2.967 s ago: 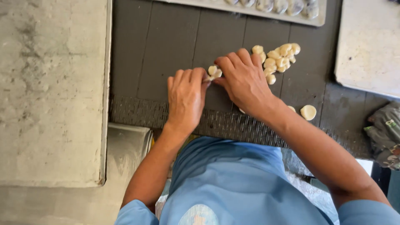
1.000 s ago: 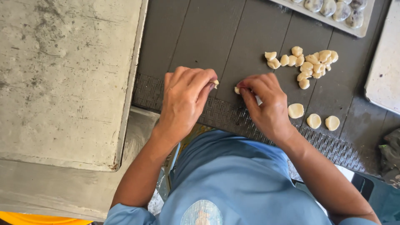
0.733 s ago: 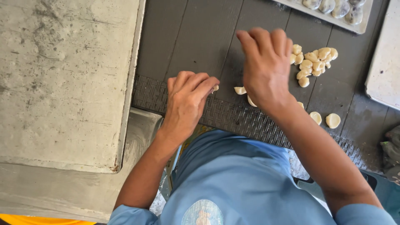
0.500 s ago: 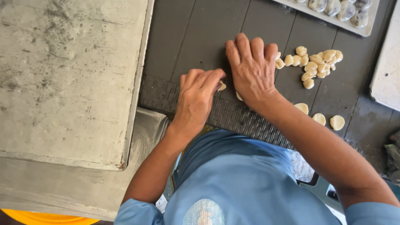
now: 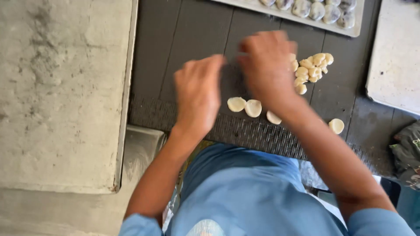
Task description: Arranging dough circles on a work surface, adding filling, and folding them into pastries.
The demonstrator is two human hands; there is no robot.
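My left hand (image 5: 199,94) hovers over the dark table (image 5: 183,39), fingers curled and blurred. My right hand (image 5: 267,65) is just to its right, reaching toward a heap of small pale dough pieces (image 5: 311,70). Both hands are blurred by motion, so I cannot see whether either holds a piece. Flattened dough discs (image 5: 245,106) lie on the table near the front edge, just below my hands, with one more disc (image 5: 336,126) further right.
A metal tray (image 5: 302,18) holding filled dumplings sits at the far edge. A pale board (image 5: 393,57) lies at the right. A grey stone slab (image 5: 61,87) covers the left. A woven mat strip (image 5: 245,133) runs along the table's front edge.
Both hands have lifted off the table and moved apart from pressing. Two flattened discs now lie uncovered where the hands were. The camera view has shifted slightly.
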